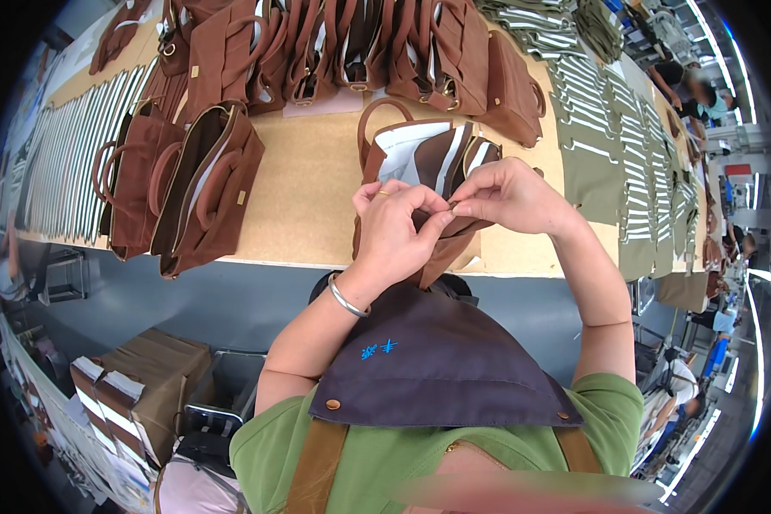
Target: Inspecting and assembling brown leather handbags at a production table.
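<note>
Left hand [400, 224] and right hand [516, 199] pinch a brown bag [444, 248] — white material [396, 156] (dark too) inside.

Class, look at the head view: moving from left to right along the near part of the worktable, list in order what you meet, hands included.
White-edged strips, two brown bags, left hand, right hand, olive-green pieces with white edging.

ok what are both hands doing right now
Left hand: closed, pinching the edge of the open, soft-sided reddish-brown handbag.
Right hand: closed, pinching the same edge.
</note>
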`<action>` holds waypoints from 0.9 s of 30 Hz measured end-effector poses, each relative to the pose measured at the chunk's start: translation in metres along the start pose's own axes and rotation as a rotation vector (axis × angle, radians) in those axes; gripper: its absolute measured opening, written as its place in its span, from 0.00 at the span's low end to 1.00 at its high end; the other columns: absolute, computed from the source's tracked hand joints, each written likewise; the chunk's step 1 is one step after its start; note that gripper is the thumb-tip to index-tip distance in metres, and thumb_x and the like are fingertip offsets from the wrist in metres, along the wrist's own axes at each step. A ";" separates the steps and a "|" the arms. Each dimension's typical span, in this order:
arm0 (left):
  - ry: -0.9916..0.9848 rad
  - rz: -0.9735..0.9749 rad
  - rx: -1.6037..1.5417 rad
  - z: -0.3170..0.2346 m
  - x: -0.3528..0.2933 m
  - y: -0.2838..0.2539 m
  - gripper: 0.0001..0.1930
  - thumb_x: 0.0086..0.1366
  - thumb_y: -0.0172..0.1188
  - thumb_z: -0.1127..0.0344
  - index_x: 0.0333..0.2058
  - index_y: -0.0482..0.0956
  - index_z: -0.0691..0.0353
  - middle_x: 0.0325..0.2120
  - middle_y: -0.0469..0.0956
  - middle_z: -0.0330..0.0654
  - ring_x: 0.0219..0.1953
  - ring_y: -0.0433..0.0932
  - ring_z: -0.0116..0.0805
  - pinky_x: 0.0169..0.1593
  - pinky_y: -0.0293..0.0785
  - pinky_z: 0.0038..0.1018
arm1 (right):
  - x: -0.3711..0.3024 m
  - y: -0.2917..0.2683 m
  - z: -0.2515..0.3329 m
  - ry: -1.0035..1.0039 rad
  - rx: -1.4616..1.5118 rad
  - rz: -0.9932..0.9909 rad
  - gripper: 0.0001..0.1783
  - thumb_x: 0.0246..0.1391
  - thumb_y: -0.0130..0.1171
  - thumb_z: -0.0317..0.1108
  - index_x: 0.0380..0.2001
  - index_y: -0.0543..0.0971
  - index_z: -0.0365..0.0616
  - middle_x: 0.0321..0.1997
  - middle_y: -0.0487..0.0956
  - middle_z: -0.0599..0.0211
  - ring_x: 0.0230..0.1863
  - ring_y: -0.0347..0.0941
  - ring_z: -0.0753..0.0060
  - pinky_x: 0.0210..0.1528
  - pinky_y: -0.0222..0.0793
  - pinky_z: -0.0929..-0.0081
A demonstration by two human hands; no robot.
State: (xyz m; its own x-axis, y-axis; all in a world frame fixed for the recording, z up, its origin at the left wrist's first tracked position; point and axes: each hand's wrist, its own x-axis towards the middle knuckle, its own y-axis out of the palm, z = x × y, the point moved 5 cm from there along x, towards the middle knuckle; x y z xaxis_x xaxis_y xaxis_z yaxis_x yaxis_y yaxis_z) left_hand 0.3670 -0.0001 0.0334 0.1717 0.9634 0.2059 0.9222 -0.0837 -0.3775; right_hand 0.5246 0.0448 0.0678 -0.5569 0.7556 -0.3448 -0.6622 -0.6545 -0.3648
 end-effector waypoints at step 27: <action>-0.019 0.055 0.023 -0.005 -0.007 -0.009 0.05 0.55 0.65 0.60 0.29 0.84 0.51 0.23 0.82 0.30 0.34 0.73 0.29 0.50 0.52 0.34 | -0.013 0.009 0.009 0.027 -0.089 -0.167 0.03 0.53 0.61 0.22 0.32 0.80 0.37 0.30 0.76 0.71 0.31 0.68 0.82 0.36 0.66 0.80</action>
State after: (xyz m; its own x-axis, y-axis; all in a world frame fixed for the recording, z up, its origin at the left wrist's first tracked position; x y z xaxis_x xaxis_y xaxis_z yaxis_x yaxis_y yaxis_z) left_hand 0.3591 -0.0076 0.0399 0.2149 0.9622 0.1674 0.9034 -0.1307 -0.4085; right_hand 0.5217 0.0291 0.0770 -0.4288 0.8535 -0.2960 -0.6966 -0.5210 -0.4933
